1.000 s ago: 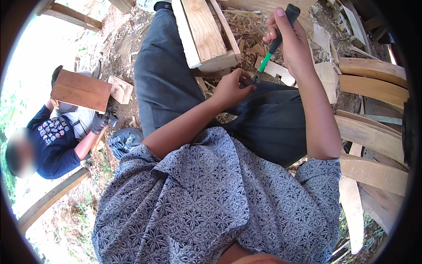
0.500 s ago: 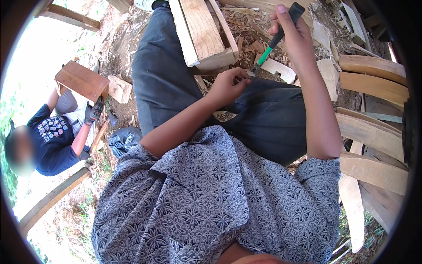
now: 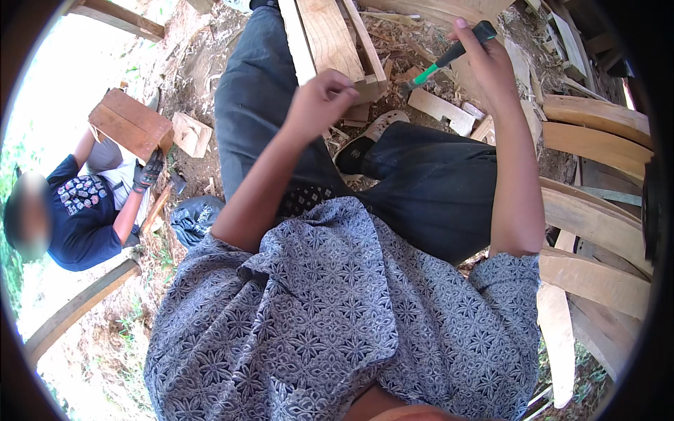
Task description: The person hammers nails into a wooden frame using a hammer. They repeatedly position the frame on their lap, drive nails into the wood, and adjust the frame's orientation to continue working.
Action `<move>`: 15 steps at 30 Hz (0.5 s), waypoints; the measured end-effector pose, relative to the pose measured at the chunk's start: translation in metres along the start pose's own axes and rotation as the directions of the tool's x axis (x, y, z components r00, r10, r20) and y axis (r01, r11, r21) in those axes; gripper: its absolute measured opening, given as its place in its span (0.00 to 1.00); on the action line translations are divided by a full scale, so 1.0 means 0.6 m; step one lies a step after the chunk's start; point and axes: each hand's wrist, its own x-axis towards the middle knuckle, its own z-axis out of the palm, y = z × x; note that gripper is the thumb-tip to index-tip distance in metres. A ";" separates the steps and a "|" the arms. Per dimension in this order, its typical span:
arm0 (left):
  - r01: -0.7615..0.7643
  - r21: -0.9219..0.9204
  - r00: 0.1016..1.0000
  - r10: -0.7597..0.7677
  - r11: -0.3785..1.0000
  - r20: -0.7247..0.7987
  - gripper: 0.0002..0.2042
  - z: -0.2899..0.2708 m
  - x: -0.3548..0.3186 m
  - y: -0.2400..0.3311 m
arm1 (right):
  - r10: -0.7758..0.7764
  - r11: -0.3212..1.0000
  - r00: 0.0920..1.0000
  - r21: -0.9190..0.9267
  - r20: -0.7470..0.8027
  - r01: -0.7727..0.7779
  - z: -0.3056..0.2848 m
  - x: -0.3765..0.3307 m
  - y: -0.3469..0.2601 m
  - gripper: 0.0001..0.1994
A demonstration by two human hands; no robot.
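we've got blown-out daylight glaring on the left, black fisheye corners, but the patterned shirt (image 3: 337,302) looks decently sharp.

Open-air woodworking workshop, dirt floor (image 3: 200,170) strewn with wood shavings (image 3: 397,31), curved timber boards (image 3: 597,142) lined up at the right, green-and-black hammer (image 3: 449,55), co-worker (image 3: 81,228) handling a wooden box (image 3: 132,125), foliage (image 3: 18,161) at the bright left edge

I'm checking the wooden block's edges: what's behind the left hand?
The wooden block and dark trouser leg show around the left hand; the block's near left corner is covered, unseen.
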 end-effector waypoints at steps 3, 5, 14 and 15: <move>-0.035 0.110 0.992 0.048 0.993 -0.118 0.08 -0.073 0.012 -0.020 | -0.003 1.000 0.998 0.018 -0.057 0.004 -0.006 0.013 0.024 0.28; 0.071 0.146 0.989 -0.051 0.987 -0.139 0.08 -0.096 0.013 -0.029 | 0.066 0.997 0.995 -0.036 -0.079 -0.069 -0.030 0.022 0.028 0.27; 0.096 0.174 0.986 -0.069 0.980 -0.155 0.09 -0.080 0.019 -0.082 | 0.054 0.998 0.846 0.041 -0.530 -0.038 -0.096 0.049 0.035 0.32; 0.105 0.184 0.987 -0.081 0.977 -0.136 0.09 -0.079 0.021 -0.084 | 0.096 0.995 0.829 0.081 -0.550 -0.061 -0.099 0.044 0.030 0.34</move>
